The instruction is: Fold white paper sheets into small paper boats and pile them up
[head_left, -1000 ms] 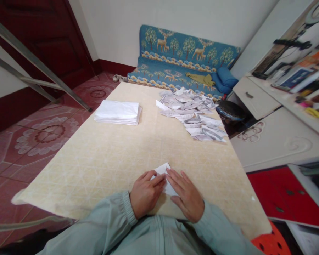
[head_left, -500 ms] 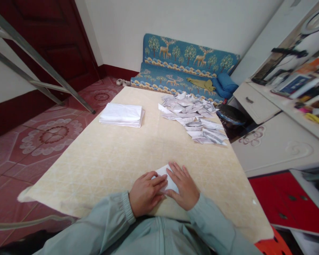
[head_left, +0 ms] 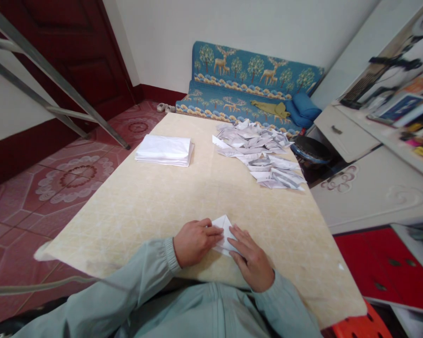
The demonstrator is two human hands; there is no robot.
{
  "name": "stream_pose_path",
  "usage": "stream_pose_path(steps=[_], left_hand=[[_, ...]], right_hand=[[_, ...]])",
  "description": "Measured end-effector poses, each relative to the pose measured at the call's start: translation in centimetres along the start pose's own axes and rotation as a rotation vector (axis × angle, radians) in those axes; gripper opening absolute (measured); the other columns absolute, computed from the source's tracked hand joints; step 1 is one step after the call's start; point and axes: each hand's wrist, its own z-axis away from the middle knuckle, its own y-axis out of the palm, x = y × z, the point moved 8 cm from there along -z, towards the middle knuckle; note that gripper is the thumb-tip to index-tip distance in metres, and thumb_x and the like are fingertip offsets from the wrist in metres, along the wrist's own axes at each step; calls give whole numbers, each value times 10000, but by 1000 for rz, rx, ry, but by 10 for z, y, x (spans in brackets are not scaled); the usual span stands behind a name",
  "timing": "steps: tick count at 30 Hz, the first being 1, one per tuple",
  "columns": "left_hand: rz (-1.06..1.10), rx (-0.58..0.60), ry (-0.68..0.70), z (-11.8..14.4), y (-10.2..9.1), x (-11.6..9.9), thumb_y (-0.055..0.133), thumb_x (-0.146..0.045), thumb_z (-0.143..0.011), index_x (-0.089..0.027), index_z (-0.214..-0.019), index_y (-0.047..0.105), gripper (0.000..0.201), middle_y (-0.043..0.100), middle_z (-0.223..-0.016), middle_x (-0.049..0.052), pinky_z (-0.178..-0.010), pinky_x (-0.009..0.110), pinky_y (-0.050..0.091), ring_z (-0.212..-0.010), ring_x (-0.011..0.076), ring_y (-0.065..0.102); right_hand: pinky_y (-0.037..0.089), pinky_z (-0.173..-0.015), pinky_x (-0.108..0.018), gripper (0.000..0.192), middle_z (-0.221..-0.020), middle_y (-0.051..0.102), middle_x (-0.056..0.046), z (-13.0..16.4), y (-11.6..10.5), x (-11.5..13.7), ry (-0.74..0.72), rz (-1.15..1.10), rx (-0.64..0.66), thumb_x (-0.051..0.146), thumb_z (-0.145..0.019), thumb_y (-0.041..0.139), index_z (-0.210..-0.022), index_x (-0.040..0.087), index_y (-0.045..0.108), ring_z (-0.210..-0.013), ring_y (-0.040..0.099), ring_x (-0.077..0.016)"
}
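A small folded white paper lies on the beige table near its front edge. My left hand presses on the paper's left side with its fingers curled. My right hand lies flat over the paper's lower right part, fingers spread. The paper's pointed tip shows between the two hands. A neat stack of white sheets rests at the far left of the table. A loose heap of folded paper pieces covers the far right.
A blue sofa with a deer pattern stands behind the table. White cabinets and cluttered shelves line the right side. A metal ladder leans at the left by a dark red door. A red stool sits at bottom right.
Both hands have shifted over the folded paper; the right hand has slid down and to the right, and more of the paper's tip shows. The camera has moved slightly.
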Motion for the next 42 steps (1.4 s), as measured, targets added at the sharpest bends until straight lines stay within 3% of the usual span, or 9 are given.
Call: stream_pose_path(steps=[5, 9, 12, 16, 22, 27, 32, 38, 42], left_hand=[[15, -98, -26, -1, 1, 4, 455, -254, -880, -283, -1111, 611, 280, 637, -1140, 11, -727, 293, 428, -925, 172, 525], [168, -171, -100, -6, 2, 15, 455, -247, -883, -287, -1005, 668, 249, 683, -1037, 10, -764, 301, 427, -875, 161, 556], [294, -195, -155, -9, 5, 23, 486, -262, -869, -266, -957, 689, 221, 703, -963, 20, -776, 294, 437, -835, 156, 584], [385, -216, -281, -8, 6, 36, 544, -229, -829, -262, -902, 690, 166, 696, -886, -3, -746, 252, 444, -821, 145, 601], [302, -284, -461, 3, -1, 52, 566, -218, -813, -193, -816, 640, 78, 612, -850, 18, -710, 234, 431, -809, 140, 568], [216, -258, -507, 11, -3, 57, 560, -333, -828, -203, -878, 623, 152, 594, -871, 28, -720, 260, 422, -846, 163, 552], [153, -188, -502, 9, -5, 57, 708, -524, -623, -214, -888, 617, 419, 611, -861, 30, -703, 289, 410, -841, 199, 553], [189, -166, -518, 1, -6, 60, 759, -487, -556, -201, -753, 607, 379, 617, -781, 12, -638, 265, 388, -777, 189, 563], [390, -199, -527, 1, -3, 61, 769, -333, -582, -202, -860, 619, 342, 637, -739, -16, -611, 240, 385, -696, 157, 574]], right_hand=[[399, -985, -448, 205, -1268, 537, -122, -3, -8, 5, 55, 31, -101, 158, -846, 483, -971, 175, 645, -1196, 468, -241], [479, -787, -349, 191, -936, 637, -80, -10, -18, -6, 268, 33, -191, 243, -845, 519, -711, 198, 646, -894, 586, -205], [462, -685, -289, 186, -789, 608, -41, -15, -18, -16, 393, 50, -174, 277, -842, 526, -704, 202, 626, -761, 578, -174], [424, -639, -265, 146, -809, 595, -30, -17, -16, -26, 503, 124, -168, 285, -796, 585, -677, 201, 579, -751, 568, -169], [396, -710, -286, 170, -876, 615, -30, -14, -17, -22, 508, 195, -225, 265, -780, 601, -639, 201, 531, -812, 555, -180], [380, -675, -289, 176, -855, 622, -35, -12, -18, -19, 526, 239, -231, 254, -805, 561, -640, 207, 522, -786, 554, -181], [369, -632, -287, 155, -780, 617, -38, -11, -17, -23, 556, 278, -222, 275, -804, 550, -666, 207, 532, -746, 555, -190], [401, -603, -257, 157, -677, 620, -9, -6, -16, -36, 583, 90, -287, 299, -768, 567, -644, 205, 543, -659, 566, -161], [420, -577, -248, 151, -634, 622, 17, -4, -15, -46, 619, -140, -340, 324, -721, 620, -652, 204, 561, -604, 558, -145]])
